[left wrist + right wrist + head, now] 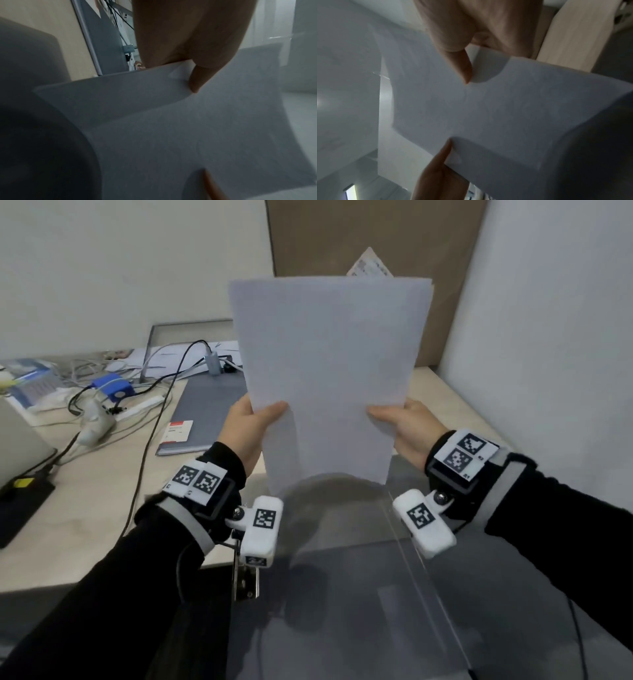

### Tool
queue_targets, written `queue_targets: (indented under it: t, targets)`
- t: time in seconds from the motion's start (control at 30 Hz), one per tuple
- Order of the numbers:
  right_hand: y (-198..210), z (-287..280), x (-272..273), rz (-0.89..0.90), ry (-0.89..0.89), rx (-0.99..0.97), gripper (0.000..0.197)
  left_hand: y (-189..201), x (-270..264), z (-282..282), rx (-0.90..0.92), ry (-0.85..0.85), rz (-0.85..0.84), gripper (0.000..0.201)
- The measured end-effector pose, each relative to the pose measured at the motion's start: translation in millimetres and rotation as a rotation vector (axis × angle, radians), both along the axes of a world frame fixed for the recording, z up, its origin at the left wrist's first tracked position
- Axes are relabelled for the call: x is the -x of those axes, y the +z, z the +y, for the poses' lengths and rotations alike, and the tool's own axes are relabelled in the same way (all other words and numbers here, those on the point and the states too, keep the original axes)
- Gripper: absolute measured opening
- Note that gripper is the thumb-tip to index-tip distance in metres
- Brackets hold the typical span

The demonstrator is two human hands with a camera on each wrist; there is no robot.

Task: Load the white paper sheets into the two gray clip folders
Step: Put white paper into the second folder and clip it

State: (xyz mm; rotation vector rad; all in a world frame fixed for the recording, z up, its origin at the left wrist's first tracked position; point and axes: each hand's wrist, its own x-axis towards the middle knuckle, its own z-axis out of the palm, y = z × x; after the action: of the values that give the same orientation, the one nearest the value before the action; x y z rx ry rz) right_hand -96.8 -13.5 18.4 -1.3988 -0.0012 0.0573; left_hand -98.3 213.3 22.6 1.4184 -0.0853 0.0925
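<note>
**Paper sheets held upright above an open folder**

Nearest the lens, an open clip folder (342, 594) with a clear cover lies on the bench (102, 491), its metal clip (246, 580) at the left edge. Above it, both hands hold a stack of white paper sheets (329, 371) upright: the left hand (247, 428) pinches the lower left edge, the right hand (407, 428) the lower right, thumbs on the near face. A second gray folder (205, 412) lies closed to the left, beside tangled cables (147, 392).
</note>
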Motion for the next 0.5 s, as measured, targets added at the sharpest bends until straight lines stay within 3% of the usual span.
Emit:
queue_targets:
  t: [0.1,0.27,0.43,0.5]
  targets:
    - [-18.5,18.4,14.9,-0.019,-0.099,0.043,0.027,-13.9,15.3,-2.6,-0.022,-0.031,0.101,0.016]
    - [-9.1,8.1,24.3,-0.142,-0.202,0.407,0.030,-6.2,20.8,6.6,-0.098,-0.014,0.113,0.014]
    - [-6.0,-22.4,33.8,0.068,-0.075,0.321,0.039,-9.7,30.2,39.7,-0.419,-0.015,0.223,0.027]
    - [-15.9,-30.1,41.3,0.187,-0.005,0.374,0.039,-24.1,39.8,54.0,-0.549,-0.009,0.301,0.026]
